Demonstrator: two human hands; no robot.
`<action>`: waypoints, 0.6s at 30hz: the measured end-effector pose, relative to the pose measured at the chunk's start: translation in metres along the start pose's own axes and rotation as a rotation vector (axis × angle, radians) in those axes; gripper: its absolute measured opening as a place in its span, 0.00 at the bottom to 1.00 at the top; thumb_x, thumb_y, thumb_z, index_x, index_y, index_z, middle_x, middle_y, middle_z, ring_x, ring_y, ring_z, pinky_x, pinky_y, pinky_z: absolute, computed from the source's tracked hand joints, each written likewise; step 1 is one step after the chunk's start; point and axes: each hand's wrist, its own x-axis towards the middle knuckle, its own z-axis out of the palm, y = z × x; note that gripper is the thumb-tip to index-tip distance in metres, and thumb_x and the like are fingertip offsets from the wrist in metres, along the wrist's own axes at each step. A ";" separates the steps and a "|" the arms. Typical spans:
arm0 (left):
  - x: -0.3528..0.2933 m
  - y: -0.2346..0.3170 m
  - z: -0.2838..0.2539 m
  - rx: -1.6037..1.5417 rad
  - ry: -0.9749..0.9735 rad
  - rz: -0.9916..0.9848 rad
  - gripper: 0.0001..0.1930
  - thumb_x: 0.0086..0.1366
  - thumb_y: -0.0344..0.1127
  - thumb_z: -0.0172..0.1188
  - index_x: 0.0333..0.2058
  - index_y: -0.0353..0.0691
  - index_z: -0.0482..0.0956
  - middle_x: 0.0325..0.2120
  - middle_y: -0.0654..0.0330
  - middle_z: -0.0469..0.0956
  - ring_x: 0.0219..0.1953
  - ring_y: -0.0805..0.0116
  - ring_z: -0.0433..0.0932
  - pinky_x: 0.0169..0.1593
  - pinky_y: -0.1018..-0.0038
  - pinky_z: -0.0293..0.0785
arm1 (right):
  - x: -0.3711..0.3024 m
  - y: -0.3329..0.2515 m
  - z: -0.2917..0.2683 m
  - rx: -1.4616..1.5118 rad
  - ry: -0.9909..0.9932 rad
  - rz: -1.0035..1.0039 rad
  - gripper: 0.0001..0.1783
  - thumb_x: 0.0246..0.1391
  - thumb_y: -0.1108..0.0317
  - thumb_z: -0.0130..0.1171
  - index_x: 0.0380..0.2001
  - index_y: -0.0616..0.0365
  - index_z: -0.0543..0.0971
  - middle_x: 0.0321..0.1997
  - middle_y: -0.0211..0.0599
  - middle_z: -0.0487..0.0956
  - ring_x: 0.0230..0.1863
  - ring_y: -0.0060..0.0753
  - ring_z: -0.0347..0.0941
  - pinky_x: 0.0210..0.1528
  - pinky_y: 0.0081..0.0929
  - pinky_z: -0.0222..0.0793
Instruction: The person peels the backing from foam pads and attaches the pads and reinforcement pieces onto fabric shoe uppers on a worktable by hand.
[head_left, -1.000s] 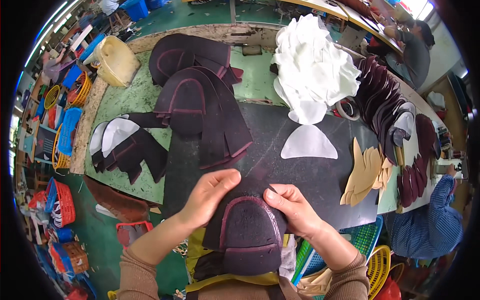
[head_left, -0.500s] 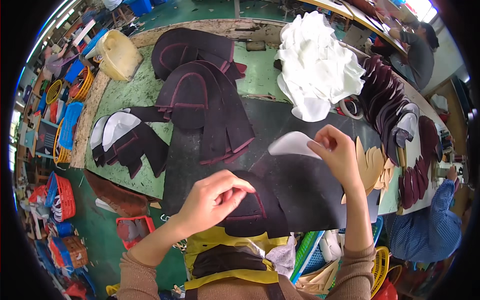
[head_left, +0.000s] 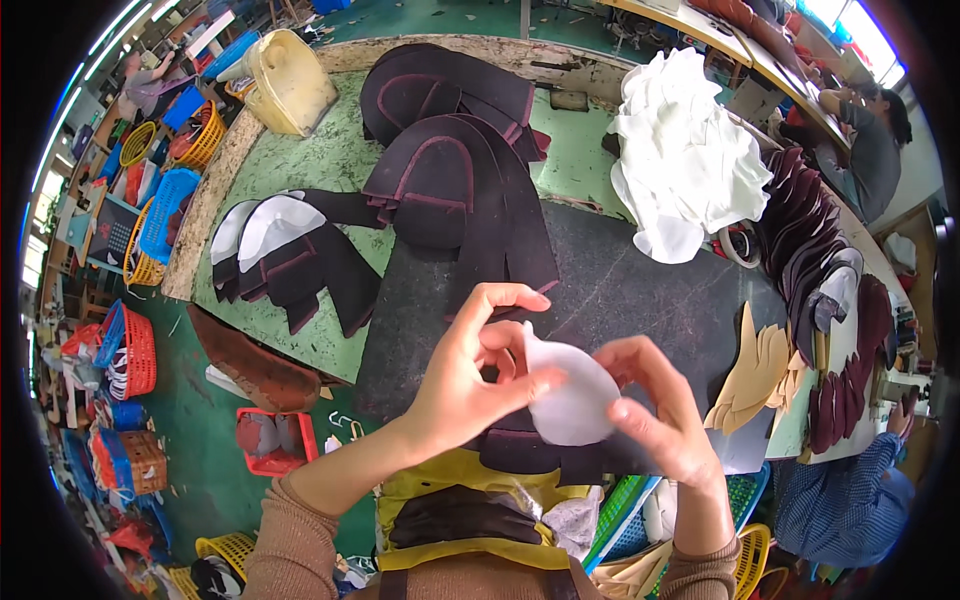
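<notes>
A thin white curved sheet piece (head_left: 575,405) is held up between my two hands, above the near side of the dark work mat. My left hand (head_left: 475,370) pinches its left edge with thumb and fingers, while its index finger stretches above. On the opposite edge, the fingers and thumb of my right hand (head_left: 665,410) grip the sheet. Beneath them lies a black fabric piece with dark red edging (head_left: 520,450), largely covered by the hands and the white sheet. A fluffy pile of similar white pieces (head_left: 685,150) stands at the far right.
Stacks of black pieces with red edging (head_left: 430,190) lie on the mat (head_left: 640,270), with white-topped ones (head_left: 280,240) to the left. Tan pieces (head_left: 750,370), maroon pieces (head_left: 800,220) and a tape roll (head_left: 740,243) sit right. A yellowish plastic container (head_left: 290,85) stands far left. Co-workers sit right.
My right hand has brought the white piece toward me and to the left. My left hand has risen off the black piece and now grips the white piece too. The view has shifted slightly.
</notes>
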 end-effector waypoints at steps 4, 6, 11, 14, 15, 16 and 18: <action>0.000 0.008 0.007 0.322 -0.003 0.233 0.36 0.58 0.27 0.71 0.62 0.36 0.62 0.49 0.61 0.79 0.34 0.80 0.79 0.35 0.80 0.71 | 0.001 -0.003 0.002 -0.149 0.011 -0.046 0.19 0.55 0.68 0.69 0.46 0.65 0.77 0.40 0.36 0.81 0.40 0.23 0.76 0.45 0.24 0.71; 0.000 0.014 0.005 0.110 0.002 0.154 0.35 0.59 0.25 0.69 0.63 0.35 0.61 0.54 0.56 0.77 0.36 0.79 0.79 0.41 0.79 0.74 | -0.002 -0.010 0.006 -0.134 0.061 0.024 0.13 0.57 0.69 0.67 0.43 0.64 0.80 0.41 0.36 0.82 0.41 0.24 0.76 0.47 0.26 0.71; -0.003 0.020 0.004 0.379 -0.099 0.282 0.35 0.61 0.24 0.66 0.65 0.35 0.60 0.55 0.54 0.77 0.38 0.71 0.85 0.42 0.75 0.78 | 0.011 -0.012 0.018 -0.055 0.267 -0.156 0.07 0.52 0.75 0.68 0.36 0.62 0.83 0.35 0.33 0.83 0.34 0.25 0.77 0.38 0.23 0.72; 0.001 0.023 0.011 0.514 0.022 0.466 0.21 0.60 0.27 0.69 0.50 0.37 0.71 0.42 0.58 0.78 0.29 0.70 0.79 0.33 0.74 0.75 | 0.014 -0.019 0.018 -0.260 0.234 -0.330 0.09 0.47 0.79 0.69 0.32 0.57 0.85 0.34 0.34 0.82 0.33 0.30 0.76 0.36 0.26 0.72; 0.000 0.028 0.009 0.608 0.099 0.494 0.14 0.60 0.29 0.69 0.42 0.38 0.75 0.35 0.61 0.78 0.26 0.70 0.76 0.30 0.73 0.72 | 0.013 -0.022 0.017 -0.265 0.237 -0.331 0.09 0.47 0.79 0.69 0.32 0.57 0.85 0.34 0.34 0.82 0.33 0.30 0.76 0.36 0.26 0.72; -0.001 0.040 0.005 0.709 0.068 0.501 0.11 0.59 0.33 0.70 0.28 0.40 0.74 0.22 0.64 0.71 0.23 0.68 0.70 0.25 0.70 0.66 | 0.013 -0.023 0.016 -0.393 0.303 -0.430 0.11 0.43 0.80 0.70 0.32 0.56 0.85 0.33 0.33 0.82 0.32 0.31 0.76 0.35 0.27 0.71; -0.006 0.046 0.008 0.629 -0.110 0.391 0.09 0.64 0.34 0.66 0.28 0.38 0.76 0.19 0.61 0.71 0.22 0.64 0.72 0.25 0.68 0.66 | 0.012 -0.023 0.016 -0.546 0.382 -0.568 0.17 0.36 0.82 0.71 0.33 0.52 0.86 0.32 0.31 0.81 0.29 0.31 0.74 0.33 0.27 0.69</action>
